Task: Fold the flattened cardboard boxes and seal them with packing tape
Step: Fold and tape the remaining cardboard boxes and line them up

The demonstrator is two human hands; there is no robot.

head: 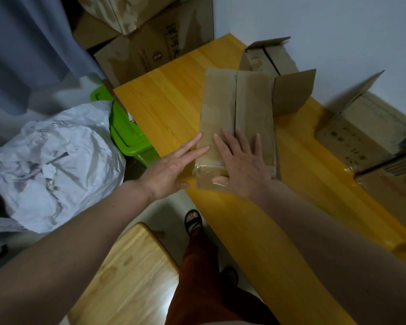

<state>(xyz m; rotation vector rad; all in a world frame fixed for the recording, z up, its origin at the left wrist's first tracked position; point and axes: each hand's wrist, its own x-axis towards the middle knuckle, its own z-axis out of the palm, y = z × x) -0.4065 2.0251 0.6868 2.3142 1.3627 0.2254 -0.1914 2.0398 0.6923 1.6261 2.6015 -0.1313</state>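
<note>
box on the right (pixel 370 134): cut off by the frame's right edge | print on it: too blurred to be read | stacked boxes (pixel 136 38): cropped at the top edge

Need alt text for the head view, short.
Both hands press flat on a taped cardboard box on a yellow wooden table: right hand on top, left hand at its left edge. More opened boxes stand behind.
</note>
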